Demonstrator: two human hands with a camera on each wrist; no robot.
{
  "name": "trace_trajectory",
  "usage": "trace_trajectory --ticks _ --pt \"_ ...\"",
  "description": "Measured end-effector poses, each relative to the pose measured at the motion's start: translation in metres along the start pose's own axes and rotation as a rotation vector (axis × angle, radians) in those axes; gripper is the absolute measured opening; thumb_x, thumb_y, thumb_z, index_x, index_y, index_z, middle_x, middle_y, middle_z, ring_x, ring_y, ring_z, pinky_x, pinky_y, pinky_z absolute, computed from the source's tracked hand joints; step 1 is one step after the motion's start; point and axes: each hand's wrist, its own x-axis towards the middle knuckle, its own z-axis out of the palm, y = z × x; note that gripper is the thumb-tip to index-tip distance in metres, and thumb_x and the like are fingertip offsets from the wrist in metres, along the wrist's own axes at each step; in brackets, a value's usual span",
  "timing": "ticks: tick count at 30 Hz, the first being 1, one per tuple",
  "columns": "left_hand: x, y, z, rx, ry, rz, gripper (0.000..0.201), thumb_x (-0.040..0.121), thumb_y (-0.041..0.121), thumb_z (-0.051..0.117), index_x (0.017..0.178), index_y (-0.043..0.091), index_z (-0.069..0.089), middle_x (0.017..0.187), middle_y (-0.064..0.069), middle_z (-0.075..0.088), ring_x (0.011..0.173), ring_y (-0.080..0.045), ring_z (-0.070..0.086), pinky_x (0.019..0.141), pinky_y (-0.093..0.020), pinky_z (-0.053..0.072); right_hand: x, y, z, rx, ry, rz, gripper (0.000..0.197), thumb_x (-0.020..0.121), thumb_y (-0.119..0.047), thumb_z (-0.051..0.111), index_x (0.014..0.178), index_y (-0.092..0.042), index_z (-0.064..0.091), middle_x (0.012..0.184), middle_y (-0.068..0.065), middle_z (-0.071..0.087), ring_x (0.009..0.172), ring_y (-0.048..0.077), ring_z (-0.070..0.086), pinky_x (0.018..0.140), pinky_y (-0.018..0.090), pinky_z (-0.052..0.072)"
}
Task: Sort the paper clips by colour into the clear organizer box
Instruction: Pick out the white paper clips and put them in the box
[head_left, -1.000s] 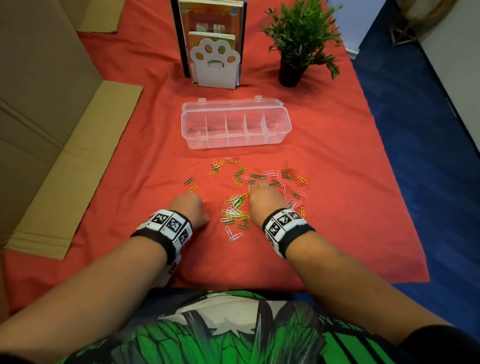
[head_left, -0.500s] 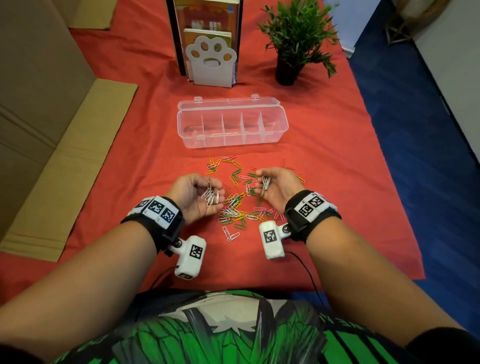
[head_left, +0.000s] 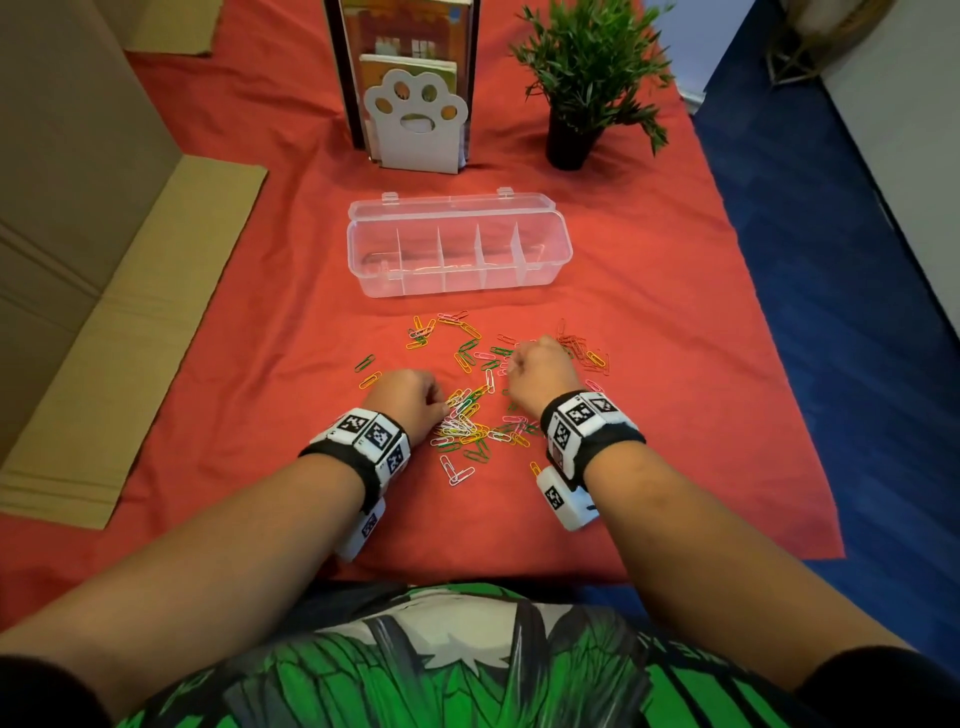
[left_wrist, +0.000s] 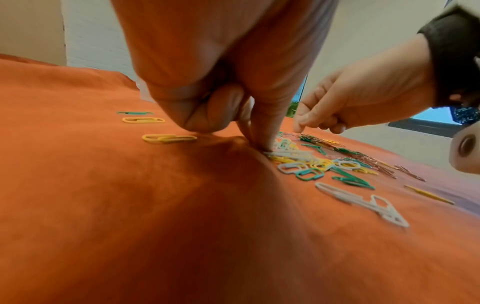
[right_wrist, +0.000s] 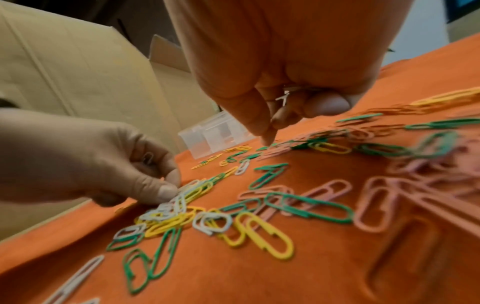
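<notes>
White clips (right_wrist: 287, 95) in curled right hand (head_left: 537, 371).

Matt orange cloth (head_left: 649, 291) w/ soft nap, clear glossy plastic organizer box (head_left: 460, 249), smooth coated paper clips (head_left: 470, 421).

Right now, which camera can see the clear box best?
The head view: the whole clear organizer box shows, lid open, dividers visible, beyond the paper clips. The right wrist view catches only a blurry corner behind the fingers. The left wrist view barely shows it.

red tablecloth (head_left: 260, 322), paper clips (head_left: 467, 421), organizer box (head_left: 457, 280)
</notes>
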Motion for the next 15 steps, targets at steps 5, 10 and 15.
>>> trace_trajectory --ticks 5,10,15 --pt "-0.001 -0.003 -0.003 0.03 -0.025 -0.017 0.016 0.083 0.021 0.056 0.073 0.011 0.062 0.083 -0.013 0.069 0.085 -0.03 0.062 0.068 -0.029 0.041 -0.005 -0.021 0.012 -0.238 0.011 -0.134 0.03 0.087 -0.02 0.055 0.111 -0.001 0.057 0.115 0.017 0.051 0.111 0.035 0.05 0.092 0.04 0.045" --pt "-0.003 -0.001 -0.018 -0.876 -0.236 -0.39 0.026 0.084 0.014 0.04 0.059 0.019 0.04 0.055 -0.001 0.042 0.041 -0.013 0.038 0.043 -0.016 0.029 -0.007 -0.029 0.017 -0.365 -0.028 -0.154 0.038 0.082 -0.005 0.049 0.119 0.002 0.048 0.121 0.018 0.048 0.115 0.034 0.048 0.093 0.041 0.046" --pt "-0.014 -0.005 -0.039 -1.614 -0.518 -0.267 0.007 0.054 0.017 0.042 0.058 0.015 0.037 0.053 -0.003 0.04 0.043 -0.014 0.033 0.044 -0.017 0.025 -0.004 -0.031 0.013 -0.336 -0.137 -0.202 0.034 0.09 -0.01 0.041 0.121 0.002 0.049 0.122 0.019 0.052 0.118 0.033 0.049 0.098 0.039 0.041"
